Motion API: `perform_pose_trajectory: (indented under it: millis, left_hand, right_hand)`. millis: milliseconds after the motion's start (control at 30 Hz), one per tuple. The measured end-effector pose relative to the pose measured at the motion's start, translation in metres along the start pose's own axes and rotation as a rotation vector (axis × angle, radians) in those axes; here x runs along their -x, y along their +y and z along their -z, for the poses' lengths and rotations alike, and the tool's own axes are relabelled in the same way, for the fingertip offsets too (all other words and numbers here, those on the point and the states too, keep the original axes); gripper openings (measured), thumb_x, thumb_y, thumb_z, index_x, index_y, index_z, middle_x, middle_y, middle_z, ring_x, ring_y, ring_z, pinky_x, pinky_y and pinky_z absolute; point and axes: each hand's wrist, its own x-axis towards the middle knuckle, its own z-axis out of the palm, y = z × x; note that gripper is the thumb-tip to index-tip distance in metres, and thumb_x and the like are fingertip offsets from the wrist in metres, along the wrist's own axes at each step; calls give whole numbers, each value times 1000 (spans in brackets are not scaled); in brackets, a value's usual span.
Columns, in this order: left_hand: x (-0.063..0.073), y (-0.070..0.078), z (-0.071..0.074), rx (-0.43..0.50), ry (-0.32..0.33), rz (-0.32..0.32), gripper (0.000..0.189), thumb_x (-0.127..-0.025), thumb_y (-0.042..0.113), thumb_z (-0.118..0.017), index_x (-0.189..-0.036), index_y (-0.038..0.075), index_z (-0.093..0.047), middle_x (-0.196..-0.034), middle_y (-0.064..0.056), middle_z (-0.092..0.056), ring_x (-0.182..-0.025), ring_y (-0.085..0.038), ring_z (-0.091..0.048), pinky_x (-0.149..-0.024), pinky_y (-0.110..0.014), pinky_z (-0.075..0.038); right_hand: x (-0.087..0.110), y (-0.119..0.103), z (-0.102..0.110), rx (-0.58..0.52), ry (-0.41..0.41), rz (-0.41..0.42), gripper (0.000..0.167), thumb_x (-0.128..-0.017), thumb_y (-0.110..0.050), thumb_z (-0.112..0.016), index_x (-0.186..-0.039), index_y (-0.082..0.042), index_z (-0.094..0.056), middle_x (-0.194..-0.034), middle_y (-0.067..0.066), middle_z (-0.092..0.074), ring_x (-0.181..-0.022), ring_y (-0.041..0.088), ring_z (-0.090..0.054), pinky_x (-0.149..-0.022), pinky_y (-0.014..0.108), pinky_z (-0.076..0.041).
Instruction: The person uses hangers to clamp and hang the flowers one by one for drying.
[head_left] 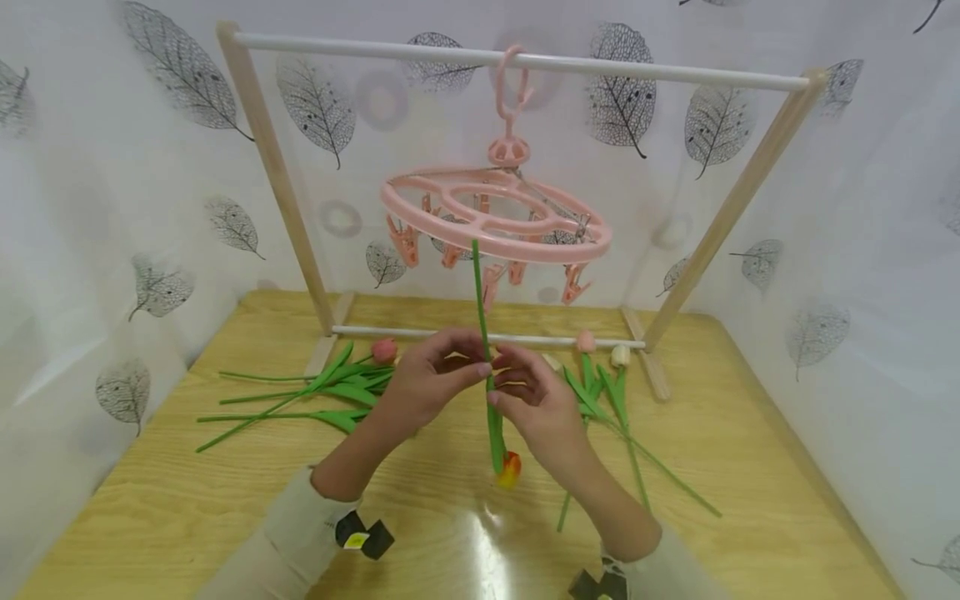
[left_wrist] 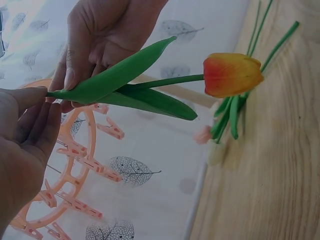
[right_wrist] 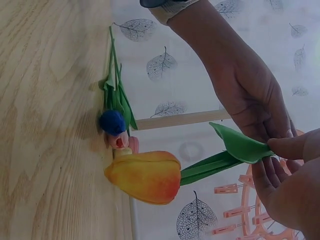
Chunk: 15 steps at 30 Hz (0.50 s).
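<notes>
An artificial tulip (left_wrist: 232, 75) with an orange-yellow bloom hangs head down between my two hands, its green stem pointing up toward the pink hanger. My left hand (head_left: 431, 379) pinches the stem between thumb and fingers. Just below and to the right, my right hand (head_left: 543, 408) pinches the same tulip where the leaves (right_wrist: 245, 145) join the stem. Above the hands, the round pink clip hanger (head_left: 495, 242) hangs by its hook from a white rod (head_left: 675, 73). Several pink clips (head_left: 405, 242) dangle from its ring, and the tip of the stem overlaps the ring's front in the head view.
More tulips lie on the wooden table (head_left: 247, 517): a left bunch with a pink bloom (head_left: 384, 350), and a right group with a pale pink bloom (head_left: 586, 341) and a white bloom (head_left: 620, 357). A blue bloom (right_wrist: 112, 122) shows in the right wrist view. Wooden posts (head_left: 281, 183) support the rod.
</notes>
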Motion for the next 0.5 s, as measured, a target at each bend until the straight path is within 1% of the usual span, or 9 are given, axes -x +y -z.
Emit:
perform_pose_trajectory:
  millis: [100, 167, 233, 333, 500]
  left_hand:
    - [0, 0, 0, -32, 1, -17, 22, -95, 9, -70, -117, 11, -66, -110, -5, -67, -106, -20, -64, -92, -37, -56]
    - [0, 1, 0, -42, 0, -26, 22, -95, 9, -70, -117, 10, -66, -111, -6, -67, -107, -20, -64, -95, -38, -55]
    - [0, 1, 1, -49, 0, -32, 23, -96, 9, -69, -119, 7, -66, -112, -7, -67, -108, -19, -64, -96, -37, -55]
    - [0, 0, 1, -57, 5, -35, 25, -96, 8, -68, -121, 5, -65, -114, -7, -66, -108, -19, -63, -95, -33, -55]
    - [0, -2, 2, -79, 30, -28, 25, -97, 10, -67, -123, 8, -65, -117, -7, -65, -109, -19, -63, -94, -31, -55]
  right_hand:
    - [0, 0, 1, 14, -4, -7, 51, -93, -4, -71, -140, -14, -55, -128, 9, -60, -114, 25, -60, -98, 30, -54]
    - [0, -1, 1, 28, -5, -13, 51, -93, -3, -71, -140, -15, -55, -127, 8, -61, -114, 25, -60, -98, 30, -54]
    - [1, -1, 1, 42, -6, -13, 52, -93, -2, -69, -140, -16, -54, -127, 7, -62, -114, 24, -59, -97, 29, -54]
    - [1, 0, 2, 64, -10, -2, 53, -93, 1, -68, -141, -17, -55, -128, 5, -62, -112, 24, -58, -95, 28, -54]
    - [1, 1, 2, 73, -7, 6, 54, -92, 3, -67, -140, -19, -57, -129, 5, -61, -108, 24, -56, -91, 27, -55]
